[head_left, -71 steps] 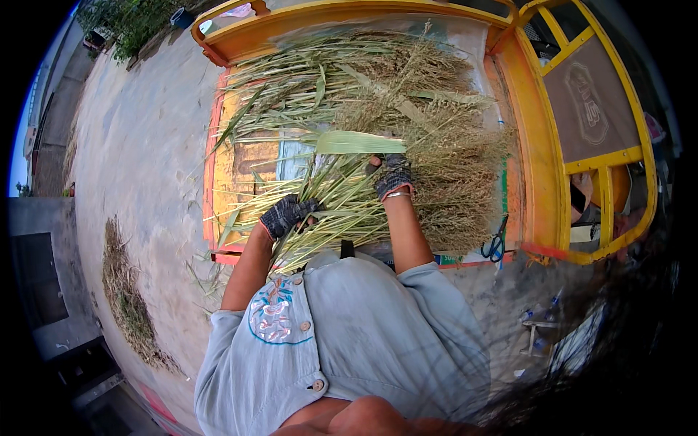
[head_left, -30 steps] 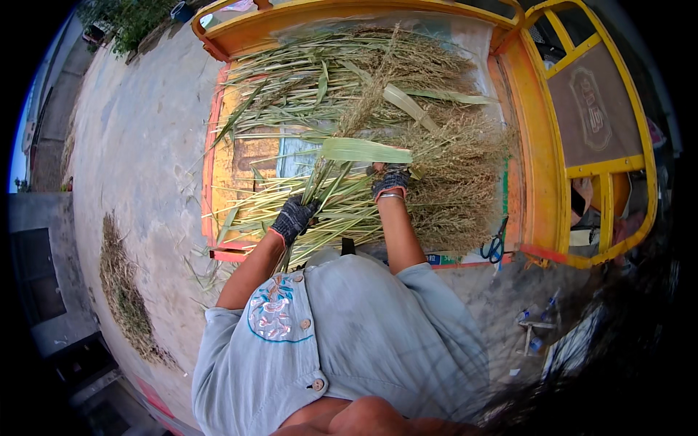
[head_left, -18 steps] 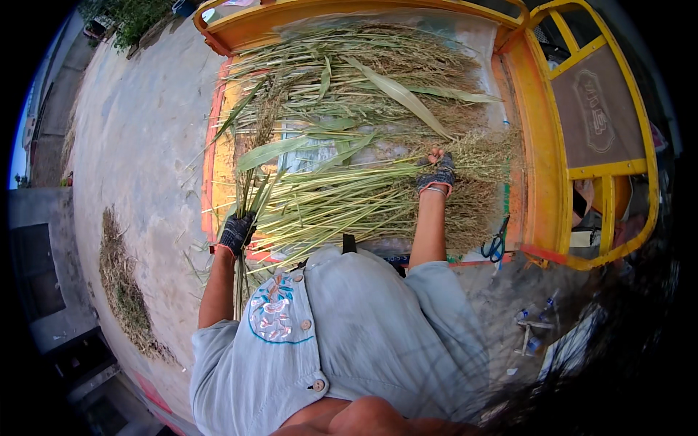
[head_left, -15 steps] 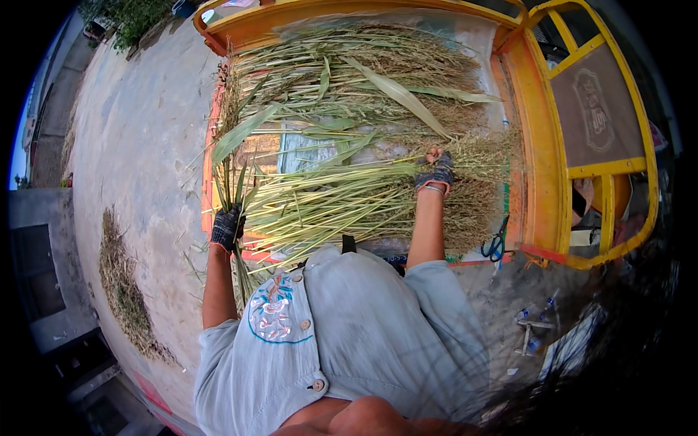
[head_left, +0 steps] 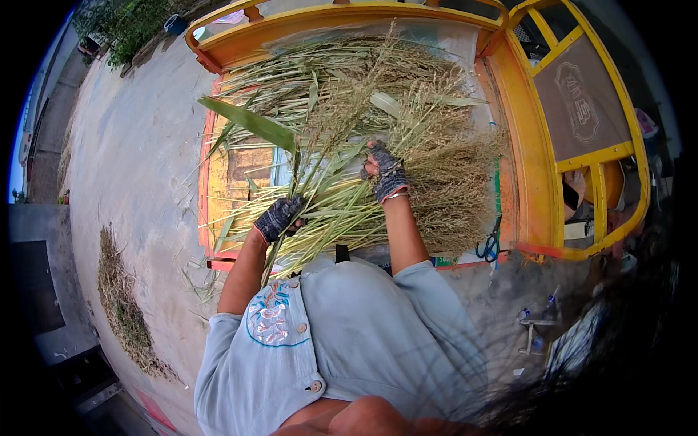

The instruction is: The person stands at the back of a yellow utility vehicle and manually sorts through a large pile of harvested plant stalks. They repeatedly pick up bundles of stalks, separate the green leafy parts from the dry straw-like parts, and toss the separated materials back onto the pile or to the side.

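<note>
My left hand point(head_left: 280, 219), in a dark knitted fingerless glove, is closed round a bunch of long green stalks. The bunch slants up and away, with a broad green leaf point(head_left: 251, 125) jutting left and feathery seed heads point(head_left: 349, 109) at its top. My right hand point(head_left: 387, 173), gloved alike, curls its fingers round thin stalks beside loose seed heads point(head_left: 422, 120); its grip is partly hidden. Beneath both hands lies a layer of pale green cut stalks point(head_left: 331, 229), their brownish seed heads point(head_left: 451, 211) toward the right. A second layer of stalks point(head_left: 269, 76) lies farther off.
The stalks lie on a cart bed point(head_left: 218, 196) with an orange side rail point(head_left: 291, 29) at the back and a yellow frame point(head_left: 549, 160) on the right. Dark-handled scissors point(head_left: 488, 247) lie at the bed's near right corner. Dried plant matter point(head_left: 127, 309) lies on the concrete at left.
My left hand has moved right with its bunch, now over the near stalks. My right hand has drawn left and slightly up, away from the seed heads on the right.
</note>
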A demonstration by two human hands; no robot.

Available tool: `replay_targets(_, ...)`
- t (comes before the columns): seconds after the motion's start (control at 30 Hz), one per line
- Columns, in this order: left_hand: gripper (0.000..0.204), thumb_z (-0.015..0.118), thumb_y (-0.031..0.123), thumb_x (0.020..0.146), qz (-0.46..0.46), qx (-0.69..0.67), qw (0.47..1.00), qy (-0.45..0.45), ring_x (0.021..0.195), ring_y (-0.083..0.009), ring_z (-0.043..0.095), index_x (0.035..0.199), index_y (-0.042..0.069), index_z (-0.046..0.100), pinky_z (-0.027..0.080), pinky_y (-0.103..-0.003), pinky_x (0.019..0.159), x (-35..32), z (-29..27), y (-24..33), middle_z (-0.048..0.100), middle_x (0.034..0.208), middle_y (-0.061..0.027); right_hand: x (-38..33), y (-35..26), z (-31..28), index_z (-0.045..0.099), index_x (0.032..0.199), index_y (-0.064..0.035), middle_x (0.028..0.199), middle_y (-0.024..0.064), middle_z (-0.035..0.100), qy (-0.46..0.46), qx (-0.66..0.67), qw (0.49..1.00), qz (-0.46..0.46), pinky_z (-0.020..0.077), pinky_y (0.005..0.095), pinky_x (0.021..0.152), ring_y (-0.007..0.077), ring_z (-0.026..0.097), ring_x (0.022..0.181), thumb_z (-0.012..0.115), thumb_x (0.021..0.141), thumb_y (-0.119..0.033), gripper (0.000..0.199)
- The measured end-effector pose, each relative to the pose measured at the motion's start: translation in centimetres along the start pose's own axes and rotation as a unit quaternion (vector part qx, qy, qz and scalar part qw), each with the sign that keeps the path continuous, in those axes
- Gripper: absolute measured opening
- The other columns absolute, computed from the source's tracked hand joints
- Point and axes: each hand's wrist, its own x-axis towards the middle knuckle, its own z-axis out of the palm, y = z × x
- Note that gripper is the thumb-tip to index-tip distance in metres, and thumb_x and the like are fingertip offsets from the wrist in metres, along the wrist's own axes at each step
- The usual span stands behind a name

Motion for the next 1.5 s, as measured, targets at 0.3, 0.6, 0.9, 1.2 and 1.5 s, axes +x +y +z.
replay_targets(0.3,0.032,0.053,0.038,0.084,0.063,0.215,0.971,0.077,0.044,-0.0065,0.043,0.082,0.006,0.059,0.033,-0.022,0.039,1.4,4.4,2.1,0.053,0.056,-0.0004,-1.2,0.3,0.9,0.056,0.083,-0.0074,0.067,0.0054,0.056,0.050,-0.061,0.997,0.016,0.0332,0.0246,0.043,0.0109,0.046,0.048,0.057,0.082,-0.026,0.019)
replay_targets(0.6,0.026,0.056,0.032,0.083,0.043,0.208,0.973,0.086,0.041,-0.0074,0.042,0.082,0.006,0.056,0.033,-0.022,0.037,0.1,5.0,2.5,0.049,0.053,-0.0001,9.0,5.0,-9.3,0.055,0.079,-0.0029,0.071,0.0111,0.058,0.059,-0.601,0.762,-0.234,0.0430,0.0307,0.050,0.0223,0.051,0.055,0.046,0.085,-0.029,0.028)
replay_targets(0.9,0.024,0.058,0.030,0.082,-0.024,0.171,0.973,0.151,0.043,-0.0071,0.045,0.078,0.007,0.060,0.034,-0.022,0.039,-5.8,-6.2,-3.1,0.052,0.054,0.0003,1.1,-7.7,-9.1,0.043,0.070,-0.0083,0.065,0.0072,0.051,0.264,0.117,0.953,-0.096,0.0405,0.0319,0.051,0.0167,0.043,0.053,0.041,0.087,-0.025,0.024)
replay_targets(1.2,0.030,0.050,0.043,0.085,0.016,0.044,0.986,0.159,0.039,-0.0057,0.035,0.078,0.013,0.054,0.025,-0.019,0.036,-4.1,-5.6,-0.6,0.051,0.055,-0.0001,-0.2,-2.9,-4.0,0.041,0.065,-0.0111,0.053,0.0000,0.037,0.027,0.114,0.991,-0.069,0.0283,0.0271,0.038,0.0131,0.031,0.041,0.050,0.086,-0.022,0.025)
replay_targets(1.5,0.037,0.057,0.045,0.080,0.011,0.155,0.974,0.163,0.040,-0.0078,0.042,0.069,0.010,0.055,0.028,-0.022,0.037,3.2,3.4,1.9,0.051,0.051,-0.0004,0.5,-2.8,0.8,0.056,0.088,-0.0093,0.051,-0.0028,0.031,0.025,-0.007,0.999,-0.018,0.0289,0.0250,0.043,0.0112,0.031,0.043,0.055,0.083,-0.018,0.010)
